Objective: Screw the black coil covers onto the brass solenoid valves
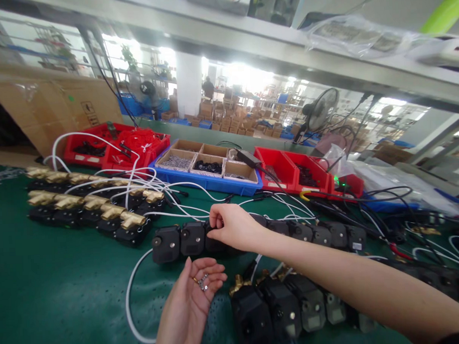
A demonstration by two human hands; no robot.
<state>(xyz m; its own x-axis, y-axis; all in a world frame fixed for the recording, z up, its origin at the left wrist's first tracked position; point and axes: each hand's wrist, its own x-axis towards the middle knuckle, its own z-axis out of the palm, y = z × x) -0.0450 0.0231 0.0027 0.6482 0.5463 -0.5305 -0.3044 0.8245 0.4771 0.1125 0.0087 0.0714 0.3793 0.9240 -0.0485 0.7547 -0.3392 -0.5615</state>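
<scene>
My left hand lies palm up over the green mat, cupping several small screws. My right hand reaches across from the right and pinches its fingertips together on top of a black valve actuator, the third in a row of black units. What sits between those fingertips is too small to see. Two more black actuators stand just left of it. Another row of black units with brass fittings lies nearer to me, under my right forearm.
Brass-topped valves with white cables sit at the left. Red bins, a blue tray of cardboard boxes with small parts and more red bins line the back. Black cables and a fan are at the right.
</scene>
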